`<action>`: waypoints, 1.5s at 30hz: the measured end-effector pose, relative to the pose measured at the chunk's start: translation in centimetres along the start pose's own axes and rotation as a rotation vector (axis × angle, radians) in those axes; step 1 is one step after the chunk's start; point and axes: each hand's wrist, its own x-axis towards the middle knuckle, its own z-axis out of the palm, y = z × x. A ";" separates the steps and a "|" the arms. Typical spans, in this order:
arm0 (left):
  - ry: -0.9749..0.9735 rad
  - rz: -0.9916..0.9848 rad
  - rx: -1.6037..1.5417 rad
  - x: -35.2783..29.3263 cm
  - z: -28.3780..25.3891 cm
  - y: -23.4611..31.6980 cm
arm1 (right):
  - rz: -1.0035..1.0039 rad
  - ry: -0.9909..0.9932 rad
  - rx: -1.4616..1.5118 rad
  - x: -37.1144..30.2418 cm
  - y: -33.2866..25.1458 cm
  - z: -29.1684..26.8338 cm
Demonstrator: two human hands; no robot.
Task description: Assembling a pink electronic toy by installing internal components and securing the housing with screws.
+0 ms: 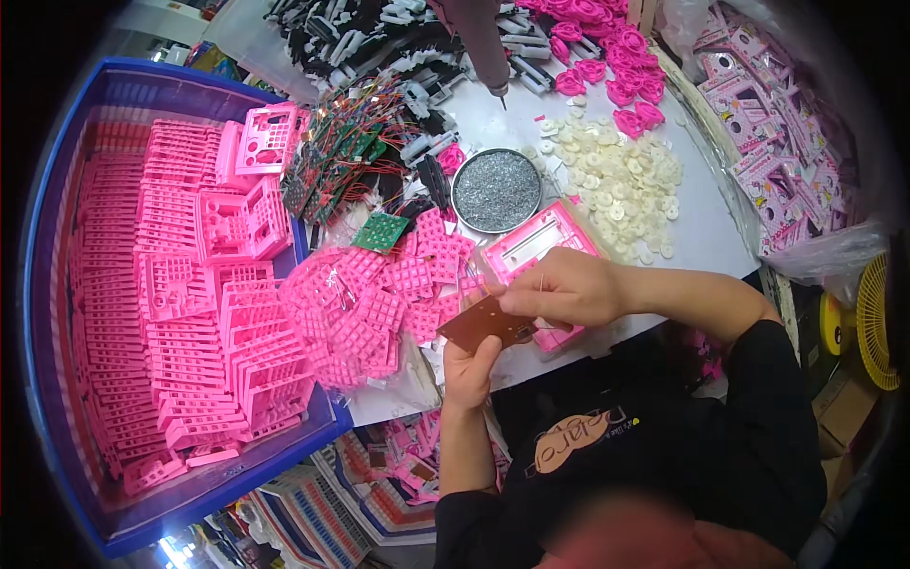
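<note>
My left hand grips a brown circuit board from below, its thumb flat on the face. At the board's upper right edge my right hand is closed in a pinch; what lies between those fingertips is hidden, though a thin wire end seems to show there. Just beyond, partly under my right hand, a pink plastic casing with a white-framed window lies on the white table. Pink keypad sheets are heaped left of the board, and one green circuit board rests on that heap.
A round tin of small screws stands beyond the casing, beside cream-coloured discs. Above hangs an electric screwdriver. Wired boards, black-and-white parts and pink coils crowd the back. A blue crate of pink casings fills the left.
</note>
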 end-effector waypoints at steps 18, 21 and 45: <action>-0.403 0.158 0.892 -2.9 4.4 2.6 | 0.043 0.151 -1.102 -15.0 -0.2 -5.2; -0.554 0.214 0.924 -1.4 5.7 3.1 | -0.210 -0.189 -0.626 -10.5 1.0 -2.3; -0.405 0.234 1.391 1.0 -2.1 -0.4 | 0.148 -0.023 -0.078 -3.2 5.1 -4.7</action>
